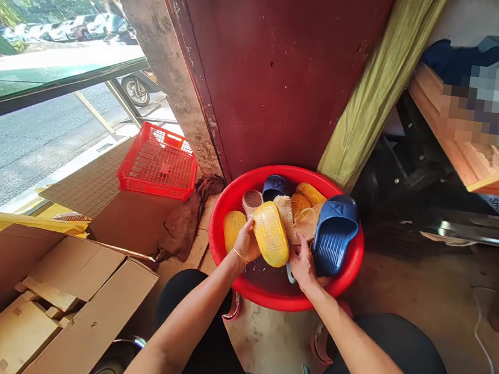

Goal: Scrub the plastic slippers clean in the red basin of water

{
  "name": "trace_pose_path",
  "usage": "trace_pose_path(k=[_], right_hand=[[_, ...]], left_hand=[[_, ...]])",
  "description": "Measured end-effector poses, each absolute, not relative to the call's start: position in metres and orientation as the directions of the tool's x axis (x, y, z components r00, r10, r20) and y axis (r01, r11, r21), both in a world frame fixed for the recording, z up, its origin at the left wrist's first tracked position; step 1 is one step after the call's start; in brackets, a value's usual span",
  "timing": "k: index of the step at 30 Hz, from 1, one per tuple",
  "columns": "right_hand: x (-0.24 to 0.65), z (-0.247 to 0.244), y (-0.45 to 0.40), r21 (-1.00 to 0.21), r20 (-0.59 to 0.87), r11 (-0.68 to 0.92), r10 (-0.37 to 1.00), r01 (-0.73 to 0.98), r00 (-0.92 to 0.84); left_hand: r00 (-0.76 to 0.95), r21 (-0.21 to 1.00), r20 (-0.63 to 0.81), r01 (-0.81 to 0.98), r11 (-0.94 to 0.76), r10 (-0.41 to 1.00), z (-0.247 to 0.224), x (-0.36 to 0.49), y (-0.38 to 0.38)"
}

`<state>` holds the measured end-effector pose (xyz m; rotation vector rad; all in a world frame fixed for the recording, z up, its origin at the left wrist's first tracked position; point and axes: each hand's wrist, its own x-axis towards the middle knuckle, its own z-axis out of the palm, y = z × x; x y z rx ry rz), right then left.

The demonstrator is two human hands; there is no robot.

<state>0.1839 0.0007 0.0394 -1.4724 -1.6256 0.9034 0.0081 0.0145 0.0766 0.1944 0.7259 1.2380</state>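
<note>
Between the dark-clad knees, round smooth red basin (350, 272), plastic. Over it, left hand (249, 241) grips yellow slipper (271, 233), textured sole facing up, rounded ends. Right hand (304, 263) beside slipper, fingers bent; can't tell if gripping. Blue slipper (334, 237), ribbed footbed, at basin's right side; more slippers inside, beyond the hands. Farther left, red lattice crate (159, 164), plastic, on cardboard. Behind basin, scuffed dark-red panel (268, 68), flat, next to creased yellow-green curtain (375, 87).

"SHUA" on white bag (497, 203) below wooden tabletop (497, 172); other print unclear.
</note>
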Motion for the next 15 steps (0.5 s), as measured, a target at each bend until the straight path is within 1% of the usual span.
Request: trace_pose_path(k=[2,4,6,7,9,11,13,15], right_hand=[[0.185,0.046,0.003,-0.938,0.045,0.045,0.999,0.344,-0.007],[0.186,0.055,0.004,-0.957,0.035,0.035,0.999,0.289,-0.006],[0.189,0.062,0.002,-0.959,0.039,0.053,0.998,0.279,-0.058],[0.19,0.064,0.0,-0.949,0.05,0.081,0.993,0.303,-0.11],[0.192,0.066,-0.007,-0.898,0.113,0.204,0.964,0.389,-0.242],[0.193,0.065,-0.014,-0.801,0.217,0.373,0.91,0.467,-0.355],[0.193,0.064,-0.021,-0.708,0.304,0.496,0.857,0.504,-0.416],[0.193,0.063,-0.023,-0.661,0.342,0.539,0.835,0.522,-0.43]], left_hand=[[0.147,0.469,-0.397,-0.816,0.338,0.906,0.076,0.01,0.015],[0.11,0.452,-0.405,-0.839,0.304,0.908,0.074,0.01,0.018],[0.034,0.453,-0.429,-0.856,0.248,0.903,0.072,0.008,0.022],[-0.013,0.459,-0.447,-0.862,0.217,0.894,0.072,0.005,0.024],[-0.089,0.472,-0.474,-0.866,0.168,0.876,0.07,0.0,0.026],[-0.119,0.48,-0.466,-0.866,0.138,0.877,0.07,-0.005,0.028],[-0.107,0.485,-0.43,-0.865,0.129,0.896,0.072,-0.008,0.028],[-0.066,0.487,-0.404,-0.86,0.153,0.913,0.076,-0.008,0.027]])
